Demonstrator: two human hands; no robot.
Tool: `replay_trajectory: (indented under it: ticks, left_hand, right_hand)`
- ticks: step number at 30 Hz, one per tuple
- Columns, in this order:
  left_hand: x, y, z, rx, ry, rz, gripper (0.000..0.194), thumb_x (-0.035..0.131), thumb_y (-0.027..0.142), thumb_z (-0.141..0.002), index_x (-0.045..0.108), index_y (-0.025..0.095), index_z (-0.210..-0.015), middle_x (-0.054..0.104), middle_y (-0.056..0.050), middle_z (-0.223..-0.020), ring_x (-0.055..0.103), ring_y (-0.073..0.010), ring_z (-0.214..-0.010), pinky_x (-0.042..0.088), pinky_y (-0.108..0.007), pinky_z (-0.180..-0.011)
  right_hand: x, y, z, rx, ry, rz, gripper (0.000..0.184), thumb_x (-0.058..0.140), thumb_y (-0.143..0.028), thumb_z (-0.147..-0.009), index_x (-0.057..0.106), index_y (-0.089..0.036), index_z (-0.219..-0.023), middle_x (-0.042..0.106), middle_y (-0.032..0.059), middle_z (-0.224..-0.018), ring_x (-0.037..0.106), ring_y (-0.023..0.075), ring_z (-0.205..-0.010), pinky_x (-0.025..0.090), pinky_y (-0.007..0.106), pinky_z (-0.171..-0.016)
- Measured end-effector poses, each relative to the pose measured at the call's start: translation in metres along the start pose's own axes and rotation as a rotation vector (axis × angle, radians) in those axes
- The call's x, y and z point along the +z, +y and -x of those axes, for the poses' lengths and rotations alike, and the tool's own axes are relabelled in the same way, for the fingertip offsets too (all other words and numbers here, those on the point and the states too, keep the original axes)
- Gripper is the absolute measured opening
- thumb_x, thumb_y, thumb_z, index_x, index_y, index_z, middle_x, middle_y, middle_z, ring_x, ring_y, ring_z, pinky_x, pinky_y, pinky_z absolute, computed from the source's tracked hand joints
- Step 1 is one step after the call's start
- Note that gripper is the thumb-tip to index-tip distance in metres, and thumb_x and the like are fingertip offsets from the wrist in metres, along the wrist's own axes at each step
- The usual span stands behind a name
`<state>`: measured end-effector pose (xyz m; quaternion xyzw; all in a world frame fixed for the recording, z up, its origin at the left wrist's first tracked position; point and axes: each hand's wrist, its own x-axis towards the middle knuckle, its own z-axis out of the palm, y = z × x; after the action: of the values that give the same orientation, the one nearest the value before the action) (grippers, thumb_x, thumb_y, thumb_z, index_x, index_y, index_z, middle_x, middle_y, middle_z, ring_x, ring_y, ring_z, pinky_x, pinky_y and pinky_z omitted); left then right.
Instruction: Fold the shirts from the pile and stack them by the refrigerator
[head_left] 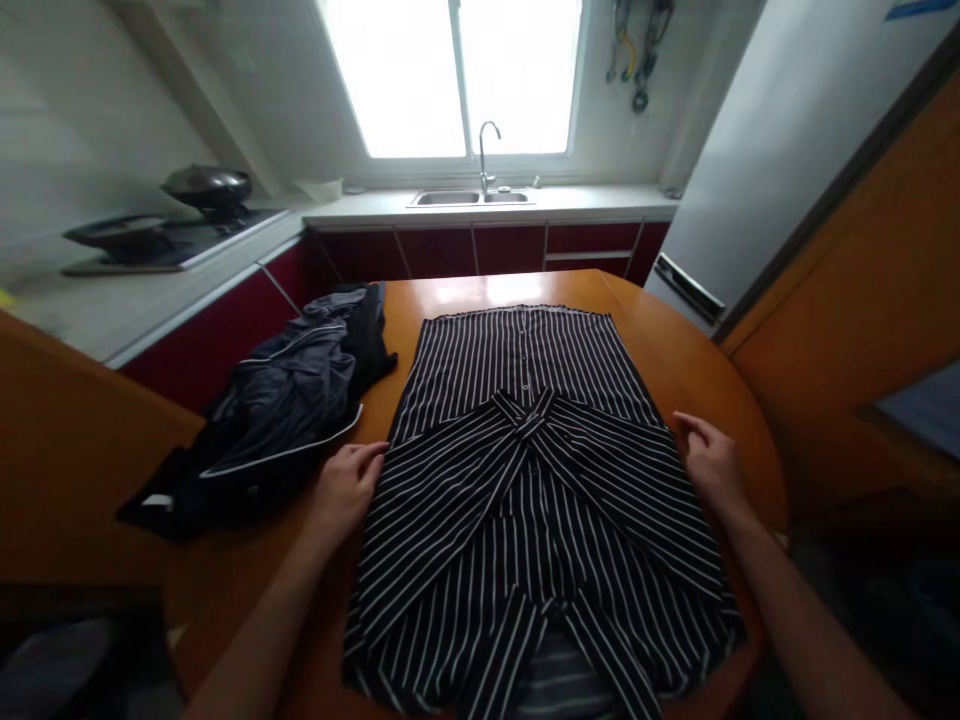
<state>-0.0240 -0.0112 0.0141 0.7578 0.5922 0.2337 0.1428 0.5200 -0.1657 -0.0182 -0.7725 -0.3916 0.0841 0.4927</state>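
Note:
A black button-up shirt with white stripes lies spread on a wooden table, its collar towards me and its hem at the far end. Both sleeves are folded inwards over the body, and their cuffs cross near the middle. My left hand is at the shirt's left side, its fingertips closed on the edge of the cloth. At the opposite side, my right hand has its index finger stretched out beside the shirt's edge. Nothing shows in its grasp.
Dark clothes with white piping lie heaped on the left of the round-edged wooden table. Beyond are a counter with a sink and a stove with pans. A fridge stands at the right.

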Motion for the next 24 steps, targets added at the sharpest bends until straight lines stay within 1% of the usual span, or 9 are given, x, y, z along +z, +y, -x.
replay_trajectory:
  ticks: [2, 4, 8, 12, 17, 20, 24]
  left_hand:
    - [-0.004, -0.003, -0.004, -0.075, -0.026, 0.065, 0.044, 0.047, 0.05, -0.086, 0.073, 0.019, -0.104, 0.072, -0.009, -0.106, 0.067, -0.0265, -0.096, 0.052, -0.037, -0.089]
    - [-0.006, -0.002, -0.006, -0.133, -0.038, 0.095, 0.044, 0.05, 0.053, -0.083, 0.072, 0.02, -0.101, 0.074, -0.008, -0.102, 0.068, -0.0258, -0.09, 0.052, -0.035, -0.084]
    - [-0.006, 0.006, -0.005, -0.184, -0.016, 0.118, 0.044, 0.054, 0.056, -0.08, 0.073, 0.02, -0.097, 0.076, -0.006, -0.095, 0.069, -0.0252, -0.084, 0.052, -0.033, -0.078]
    - [-0.005, 0.011, -0.003, -0.191, 0.014, 0.136, 0.043, 0.055, 0.056, -0.081, 0.074, 0.019, -0.094, 0.077, -0.006, -0.094, 0.07, -0.0252, -0.085, 0.051, -0.032, -0.079]
    - [-0.004, 0.014, -0.002, -0.2, 0.084, 0.17, 0.049, 0.043, 0.054, -0.091, 0.076, 0.019, -0.089, 0.078, -0.007, -0.092, 0.071, -0.0253, -0.087, 0.05, -0.032, -0.079]
    - [-0.003, 0.016, 0.0, -0.172, 0.079, 0.157, 0.043, 0.05, 0.053, -0.089, 0.075, 0.019, -0.087, 0.077, -0.006, -0.088, 0.07, -0.024, -0.081, 0.049, -0.031, -0.075]
    - [-0.001, 0.014, 0.001, -0.174, 0.066, 0.136, 0.034, 0.057, 0.049, -0.086, 0.075, 0.02, -0.086, 0.076, -0.005, -0.084, 0.068, -0.0215, -0.074, 0.048, -0.03, -0.071]
  right_hand:
    - [-0.003, -0.001, -0.002, 0.023, 0.051, -0.043, 0.043, 0.043, -0.024, -0.082, 0.073, -0.01, -0.109, 0.073, 0.0174, -0.114, 0.069, 0.0289, -0.108, 0.05, 0.049, -0.104]
    - [-0.005, -0.002, -0.003, 0.037, 0.074, -0.071, 0.04, 0.045, -0.024, -0.079, 0.074, -0.011, -0.104, 0.074, 0.0167, -0.11, 0.069, 0.0287, -0.104, 0.051, 0.049, -0.101]
    - [-0.008, -0.001, -0.004, 0.056, 0.061, -0.072, 0.036, 0.048, -0.028, -0.079, 0.073, -0.013, -0.1, 0.075, 0.0148, -0.106, 0.069, 0.0283, -0.101, 0.052, 0.048, -0.099]
    - [-0.011, 0.004, -0.004, 0.075, 0.06, -0.027, 0.033, 0.051, -0.03, -0.078, 0.074, -0.017, -0.097, 0.075, 0.0127, -0.105, 0.069, 0.0285, -0.1, 0.052, 0.047, -0.099]
    - [-0.013, 0.009, -0.005, 0.141, 0.029, 0.01, 0.034, 0.053, -0.034, -0.077, 0.074, -0.018, -0.097, 0.075, 0.0136, -0.108, 0.069, 0.0309, -0.103, 0.051, 0.046, -0.099]
    - [-0.014, 0.008, -0.005, 0.17, 0.02, 0.05, 0.035, 0.053, -0.037, -0.076, 0.074, -0.02, -0.097, 0.075, 0.0132, -0.11, 0.069, 0.0326, -0.105, 0.05, 0.047, -0.1]
    - [-0.016, 0.003, -0.005, 0.161, 0.019, 0.078, 0.034, 0.053, -0.04, -0.073, 0.073, -0.021, -0.093, 0.075, 0.0132, -0.107, 0.069, 0.0336, -0.105, 0.05, 0.047, -0.1]
